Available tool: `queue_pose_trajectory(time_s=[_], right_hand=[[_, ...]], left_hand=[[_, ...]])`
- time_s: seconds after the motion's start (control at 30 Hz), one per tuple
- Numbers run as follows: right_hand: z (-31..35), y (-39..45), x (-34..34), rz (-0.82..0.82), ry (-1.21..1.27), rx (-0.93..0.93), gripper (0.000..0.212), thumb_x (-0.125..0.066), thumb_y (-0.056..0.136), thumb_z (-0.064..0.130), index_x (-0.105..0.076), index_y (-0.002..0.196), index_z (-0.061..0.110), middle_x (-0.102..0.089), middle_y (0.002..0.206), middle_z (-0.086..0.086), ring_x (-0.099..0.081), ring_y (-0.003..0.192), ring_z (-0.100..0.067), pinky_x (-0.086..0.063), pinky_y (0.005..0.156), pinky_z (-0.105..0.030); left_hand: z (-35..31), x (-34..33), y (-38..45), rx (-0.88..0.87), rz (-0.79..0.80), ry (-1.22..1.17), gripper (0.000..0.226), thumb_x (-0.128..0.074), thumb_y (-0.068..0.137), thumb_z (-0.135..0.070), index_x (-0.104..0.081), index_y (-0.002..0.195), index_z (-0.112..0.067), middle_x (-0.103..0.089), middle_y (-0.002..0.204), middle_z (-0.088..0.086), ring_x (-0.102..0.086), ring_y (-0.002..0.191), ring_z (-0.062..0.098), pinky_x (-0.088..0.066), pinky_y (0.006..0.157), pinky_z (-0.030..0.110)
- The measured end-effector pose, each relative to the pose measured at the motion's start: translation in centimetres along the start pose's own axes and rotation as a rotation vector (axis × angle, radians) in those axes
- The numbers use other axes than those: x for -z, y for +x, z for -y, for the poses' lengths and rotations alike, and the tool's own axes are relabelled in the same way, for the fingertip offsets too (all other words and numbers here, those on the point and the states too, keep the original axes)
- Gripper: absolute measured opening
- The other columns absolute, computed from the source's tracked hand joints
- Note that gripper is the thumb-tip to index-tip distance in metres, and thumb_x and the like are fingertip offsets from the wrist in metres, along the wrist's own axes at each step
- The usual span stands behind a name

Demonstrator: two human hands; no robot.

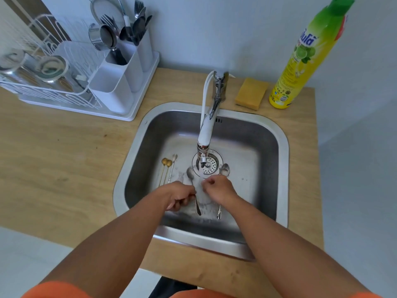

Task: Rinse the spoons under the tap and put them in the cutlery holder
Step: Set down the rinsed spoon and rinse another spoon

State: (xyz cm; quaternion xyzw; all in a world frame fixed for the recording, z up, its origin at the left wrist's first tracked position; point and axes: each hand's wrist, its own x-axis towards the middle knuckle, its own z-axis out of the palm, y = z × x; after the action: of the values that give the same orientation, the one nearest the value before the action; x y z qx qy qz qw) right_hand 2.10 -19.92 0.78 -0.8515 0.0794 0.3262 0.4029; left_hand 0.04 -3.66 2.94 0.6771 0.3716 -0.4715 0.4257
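Note:
Water runs from the white tap (205,134) into the steel sink (279,134). My left hand (178,196) is shut on a silver spoon (190,173), its bowl pointing toward the stream. My right hand (218,188) hovers beside it with fingers curled. A second silver spoon (225,169) runs beneath that hand; I cannot tell whether the hand grips it. Two thin gold spoons (166,163) and a thin silver one (174,158) lie on the sink floor at the left. The white cutlery holder (113,87) stands at the back left, with forks and spoons in its far compartment.
A white dish rack (49,91) with glass jars and plates adjoins the holder on the wooden counter (64,151). A yellow sponge (251,93) and a tall dish soap bottle (300,61) stand behind the sink at the right. The drain strainer (211,163) lies below the spout.

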Motion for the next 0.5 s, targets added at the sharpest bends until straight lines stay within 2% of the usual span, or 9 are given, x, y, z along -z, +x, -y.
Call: queue_pose_trajectory(time_s=[0.07,0.1,0.2,0.3,0.37,0.43,0.5], right_hand=[[0.4,-0.1,-0.1,0.108,0.131,-0.083,0.023,-0.069,0.090,0.032,-0.076,0.078,0.013,-0.066,0.061,0.004,-0.058,0.057,-0.015,-0.045,0.048,-0.022],[0.5,-0.3,-0.1,0.139,0.187,-0.131,0.023,-0.071,0.090,0.033,-0.077,0.079,0.014,-0.063,0.059,0.003,-0.053,0.052,-0.014,-0.036,0.043,-0.020],[0.5,-0.8,0.2,0.193,0.282,-0.230,0.017,-0.076,0.088,0.031,-0.074,0.084,0.014,-0.062,0.068,-0.001,-0.048,0.051,-0.012,-0.029,0.042,-0.019],[0.4,-1.4,0.8,0.210,0.281,-0.293,0.016,-0.080,0.085,0.026,-0.070,0.081,0.014,-0.058,0.057,0.000,-0.043,0.042,-0.009,-0.026,0.040,-0.017],[0.3,-1.7,1.3,0.210,0.256,-0.313,0.016,-0.081,0.083,0.024,-0.070,0.079,0.014,-0.058,0.047,0.005,-0.041,0.034,-0.007,-0.026,0.038,-0.016],[0.1,-2.1,1.7,0.197,0.212,-0.296,0.012,-0.080,0.082,0.022,-0.073,0.076,0.013,-0.066,0.053,0.006,-0.043,0.032,-0.006,-0.028,0.039,-0.015],[0.0,-2.7,2.1,0.177,0.149,-0.259,0.011,-0.079,0.079,0.020,-0.075,0.076,0.011,-0.070,0.061,0.002,-0.044,0.035,-0.007,-0.028,0.039,-0.016]], left_hand=[[0.2,-0.1,-0.8,0.014,0.103,-0.057,0.032,-0.062,0.096,-0.036,-0.060,0.068,-0.022,-0.050,0.053,-0.006,-0.032,0.038,0.006,-0.023,0.037,0.017],[0.4,-0.2,-1.1,0.015,0.136,-0.098,0.033,-0.065,0.095,-0.038,-0.060,0.067,-0.022,-0.050,0.053,-0.006,-0.033,0.038,0.005,-0.024,0.036,0.016],[0.9,-0.8,-1.5,0.013,0.204,-0.223,0.030,-0.062,0.099,-0.037,-0.060,0.073,-0.022,-0.050,0.053,-0.008,-0.037,0.038,0.003,-0.026,0.034,0.014],[1.4,-1.4,-2.0,-0.002,0.225,-0.263,0.028,-0.061,0.101,-0.037,-0.064,0.079,-0.020,-0.057,0.055,-0.008,-0.039,0.040,0.003,-0.026,0.035,0.014],[1.6,-1.6,-2.4,-0.037,0.164,-0.223,0.024,-0.063,0.100,-0.038,-0.071,0.092,-0.017,-0.072,0.069,-0.008,-0.045,0.046,0.004,-0.030,0.039,0.017],[1.7,-1.9,-2.5,-0.089,0.012,-0.163,0.028,-0.065,0.099,-0.039,-0.074,0.102,-0.013,-0.080,0.087,-0.004,-0.052,0.055,0.009,-0.037,0.046,0.019],[1.5,-2.3,-2.3,-0.158,-0.123,-0.163,0.032,-0.066,0.098,-0.040,-0.074,0.101,-0.010,-0.078,0.095,0.003,-0.055,0.067,0.016,-0.041,0.054,0.024]])
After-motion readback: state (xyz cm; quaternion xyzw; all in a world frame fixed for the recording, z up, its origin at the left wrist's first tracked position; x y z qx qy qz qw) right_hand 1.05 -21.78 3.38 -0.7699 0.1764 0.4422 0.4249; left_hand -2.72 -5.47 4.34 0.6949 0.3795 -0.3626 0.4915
